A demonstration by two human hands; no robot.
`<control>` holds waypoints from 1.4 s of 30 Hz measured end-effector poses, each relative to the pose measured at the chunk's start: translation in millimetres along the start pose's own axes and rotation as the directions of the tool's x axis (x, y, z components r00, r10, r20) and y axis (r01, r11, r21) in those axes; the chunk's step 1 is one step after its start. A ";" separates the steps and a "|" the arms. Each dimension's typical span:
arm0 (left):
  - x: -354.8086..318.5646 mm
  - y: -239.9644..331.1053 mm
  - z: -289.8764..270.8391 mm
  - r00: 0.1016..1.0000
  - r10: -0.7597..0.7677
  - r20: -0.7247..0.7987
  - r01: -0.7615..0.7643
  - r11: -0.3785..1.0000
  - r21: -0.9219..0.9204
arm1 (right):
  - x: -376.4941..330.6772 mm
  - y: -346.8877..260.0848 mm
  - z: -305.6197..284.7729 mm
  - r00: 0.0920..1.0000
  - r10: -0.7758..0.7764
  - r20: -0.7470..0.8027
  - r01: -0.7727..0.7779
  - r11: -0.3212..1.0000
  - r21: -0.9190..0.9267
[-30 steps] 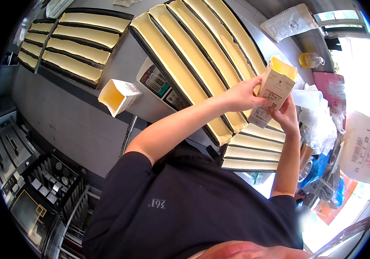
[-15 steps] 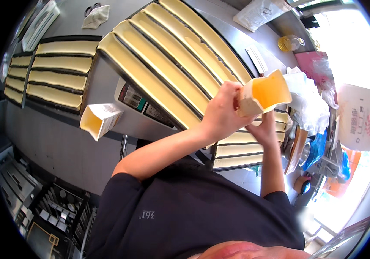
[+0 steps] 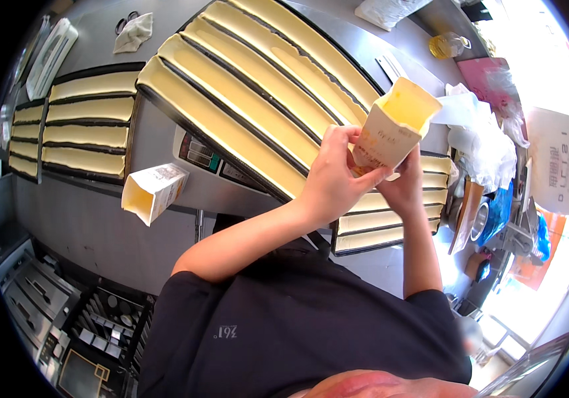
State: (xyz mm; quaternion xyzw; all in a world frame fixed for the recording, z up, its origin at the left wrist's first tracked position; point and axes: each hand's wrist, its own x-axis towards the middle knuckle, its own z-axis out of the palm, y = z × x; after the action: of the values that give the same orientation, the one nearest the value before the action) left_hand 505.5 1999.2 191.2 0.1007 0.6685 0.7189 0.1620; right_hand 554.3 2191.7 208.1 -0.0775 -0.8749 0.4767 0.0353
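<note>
Apparently both hands [image 3: 364,176] around carton [image 3: 394,129].

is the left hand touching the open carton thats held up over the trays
Touching. The head view shows the left hand with its fingers wrapped against the lower side of the open carton, no gap between them; the right hand grips it too.

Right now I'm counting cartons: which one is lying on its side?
The carton on the steel counter, left of the scale; the other carton is held in both hands.
</note>
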 end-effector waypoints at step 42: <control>13.1 -50.5 12.1 0.954 -0.165 0.251 0.256 0.883 -0.394 | 84.1 22.9 -36.8 0.786 0.291 0.545 -0.230 0.956 -0.179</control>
State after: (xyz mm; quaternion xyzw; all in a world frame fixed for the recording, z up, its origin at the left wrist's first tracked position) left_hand 502.7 2018.0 141.1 0.0650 0.4833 0.8095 0.3270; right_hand 478.8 2248.6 207.9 -0.0547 -0.8499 0.4326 -0.2958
